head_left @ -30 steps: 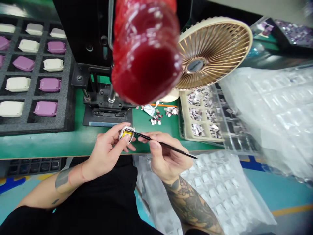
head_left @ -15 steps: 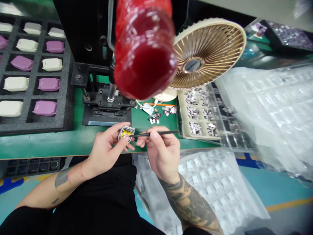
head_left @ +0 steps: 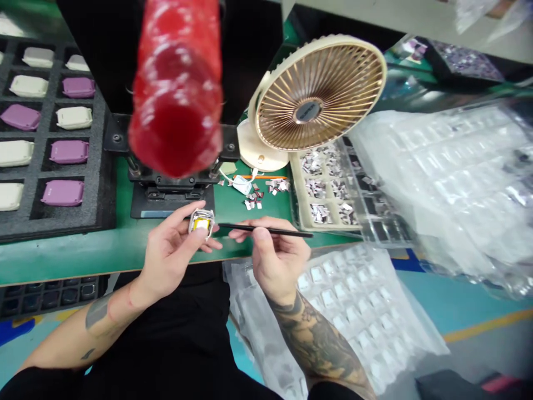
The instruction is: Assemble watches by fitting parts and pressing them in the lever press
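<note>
My left hand [head_left: 172, 247] is closed around a small silver-rimmed device case [head_left: 202, 222], its open side facing up. A yellow part with a white patch shows inside it, and my thumb presses on its lower edge. In my right hand [head_left: 277, 258] a thin black stick-like tool [head_left: 287, 231] is gripped between thumb and fingers. It points left, its tip a short way right of the case. Whether the tool is tweezers or a pry stick I cannot tell. Both hands are above the front edge of the green bench [head_left: 166, 244].
Behind my left hand stands a black press [head_left: 172, 191], with a red wrapped cylinder [head_left: 177, 105] overhead. A foam tray [head_left: 100, 189] of white and purple cases lies left. A fan [head_left: 320, 94], a parts box [head_left: 295, 194] and loose small parts [head_left: 254, 197] sit right. Plastic trays [head_left: 350, 300] hang below.
The black tool's tip has drawn back to the right from the case, and its rear end now tilts lower. The case is turned slightly in my left hand. The whole view has shifted.
</note>
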